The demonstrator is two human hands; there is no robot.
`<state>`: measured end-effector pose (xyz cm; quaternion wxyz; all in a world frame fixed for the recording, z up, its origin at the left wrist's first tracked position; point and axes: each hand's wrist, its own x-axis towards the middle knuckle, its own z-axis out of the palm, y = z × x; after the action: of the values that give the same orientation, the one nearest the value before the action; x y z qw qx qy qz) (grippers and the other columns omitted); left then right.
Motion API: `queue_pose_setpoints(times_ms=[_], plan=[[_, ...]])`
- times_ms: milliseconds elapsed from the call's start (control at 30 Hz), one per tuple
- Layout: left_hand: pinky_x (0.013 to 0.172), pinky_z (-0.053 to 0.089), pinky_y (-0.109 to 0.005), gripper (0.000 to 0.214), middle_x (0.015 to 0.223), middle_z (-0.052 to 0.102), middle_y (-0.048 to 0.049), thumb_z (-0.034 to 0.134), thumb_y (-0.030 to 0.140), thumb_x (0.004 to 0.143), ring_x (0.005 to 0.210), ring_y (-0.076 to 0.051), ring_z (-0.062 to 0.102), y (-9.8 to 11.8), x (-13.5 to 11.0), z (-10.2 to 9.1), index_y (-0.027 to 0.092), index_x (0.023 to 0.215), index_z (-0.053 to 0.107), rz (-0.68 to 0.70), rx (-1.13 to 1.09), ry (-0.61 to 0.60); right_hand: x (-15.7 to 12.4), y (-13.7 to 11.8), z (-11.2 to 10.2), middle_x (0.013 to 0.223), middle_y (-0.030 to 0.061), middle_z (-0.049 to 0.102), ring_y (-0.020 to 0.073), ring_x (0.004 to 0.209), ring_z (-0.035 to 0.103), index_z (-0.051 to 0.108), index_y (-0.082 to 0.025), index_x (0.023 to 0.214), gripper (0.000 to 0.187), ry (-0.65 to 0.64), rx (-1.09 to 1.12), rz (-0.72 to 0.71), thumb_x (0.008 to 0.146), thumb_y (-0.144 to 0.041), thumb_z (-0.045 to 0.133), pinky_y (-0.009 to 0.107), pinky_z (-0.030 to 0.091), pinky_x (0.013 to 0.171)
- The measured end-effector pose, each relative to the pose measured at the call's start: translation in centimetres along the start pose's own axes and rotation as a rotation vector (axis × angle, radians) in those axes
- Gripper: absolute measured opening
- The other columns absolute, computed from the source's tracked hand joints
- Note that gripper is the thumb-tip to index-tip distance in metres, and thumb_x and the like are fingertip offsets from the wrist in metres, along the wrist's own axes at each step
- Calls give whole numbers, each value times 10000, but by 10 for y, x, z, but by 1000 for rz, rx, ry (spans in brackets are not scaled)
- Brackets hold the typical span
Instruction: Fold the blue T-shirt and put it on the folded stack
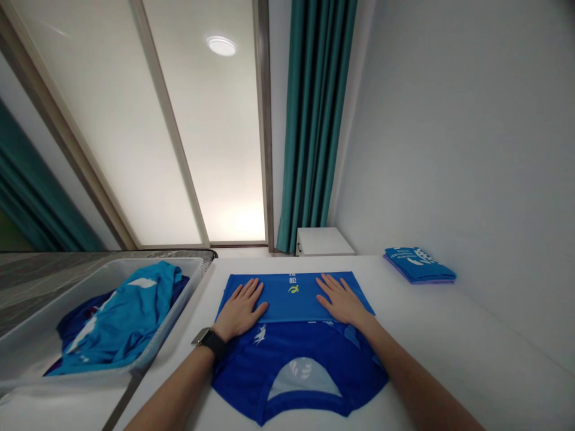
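Observation:
A blue T-shirt (291, 341) lies on the white table in front of me, its neckline toward me and its far part folded over into a flat band. White and yellow print shows at the middle of that band. My left hand (242, 308) rests flat on the left side of the folded part, fingers spread; a dark watch is on that wrist. Flat on the right side of the same fold lies my right hand (342, 301), fingers also apart. Neither hand grips the cloth.
A translucent plastic bin (179, 311) at the left holds crumpled blue garments (130, 317). Folded blue clothing (418, 265) lies on the white table (449, 335) by the right wall. Beyond the table are a small white cabinet (326, 241), a green curtain (317, 120) and frosted sliding doors (211, 149).

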<state>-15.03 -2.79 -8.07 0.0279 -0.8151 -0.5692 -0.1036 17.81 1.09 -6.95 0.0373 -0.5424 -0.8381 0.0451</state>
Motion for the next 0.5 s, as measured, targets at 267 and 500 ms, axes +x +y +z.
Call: queue_pose_setpoints(times_ms=[267, 500], plan=[[1177, 214, -459, 641, 1551, 330, -96, 332, 561, 964, 1437, -245, 304, -18, -11, -4, 193, 1487, 371, -63, 28, -2, -11, 41, 5, 1597, 79, 206, 224, 1476, 163, 247, -178, 1531, 641, -4, -37, 183, 988, -518, 219, 508, 77, 1190], [1195, 166, -453, 595, 1569, 289, -81, 299, 462, 986, 1457, -227, 255, -22, -14, -10, 166, 1500, 342, -209, 40, -104, -12, 44, 4, 1597, 73, 214, 220, 1480, 144, 251, -169, 1531, 664, -6, -80, 236, 977, -532, 205, 504, 61, 1193]])
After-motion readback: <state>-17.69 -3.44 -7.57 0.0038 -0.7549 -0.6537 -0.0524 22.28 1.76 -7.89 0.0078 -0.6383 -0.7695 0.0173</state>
